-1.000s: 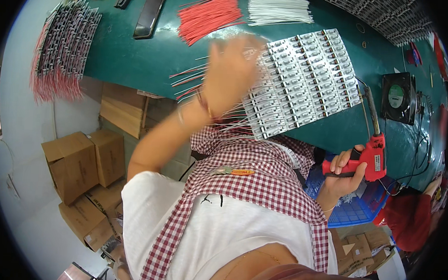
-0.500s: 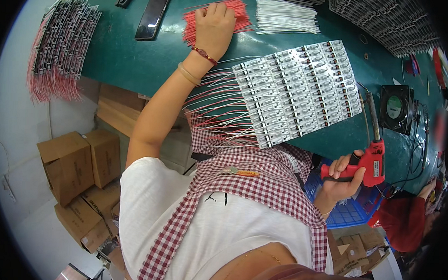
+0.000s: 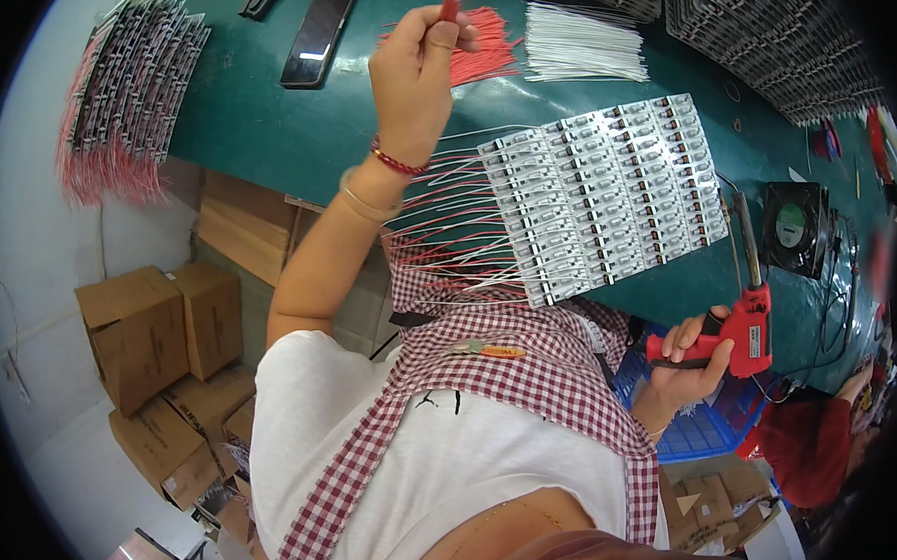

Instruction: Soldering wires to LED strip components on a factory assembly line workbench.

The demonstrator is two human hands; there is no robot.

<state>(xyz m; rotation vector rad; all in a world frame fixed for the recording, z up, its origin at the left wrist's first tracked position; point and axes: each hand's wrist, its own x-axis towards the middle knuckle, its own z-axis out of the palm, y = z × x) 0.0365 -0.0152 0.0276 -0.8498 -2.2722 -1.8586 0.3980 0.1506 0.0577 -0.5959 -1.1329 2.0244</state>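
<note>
My left hand [image 3: 413,73] is raised over the near edge of a pile of red wires [image 3: 491,48]. Its fingers are closed round a small bundle of red wires [image 3: 450,9], whose ends stick up past the thumb. In my right hand [image 3: 687,356] is a red soldering gun [image 3: 749,338], gripped by the handle with its metal barrel pointing up. Between the hands lies a panel of small white circuit boards [image 3: 602,197]. Red and white wires [image 3: 451,215] run out from the panel's left side, over the table edge.
White wires [image 3: 587,46] lie beside the red pile. A phone [image 3: 318,39] and stacked wired panels [image 3: 137,86] are at the left. More panels [image 3: 779,49] stand far right, above a black fan [image 3: 794,228]. A blue basket [image 3: 697,431] sits below the table; someone in red [image 3: 807,446] is nearby.
My left hand has lifted off the red pile with a bundle of red wires and turned upright. My right hand still holds the soldering gun in nearly the same place.
</note>
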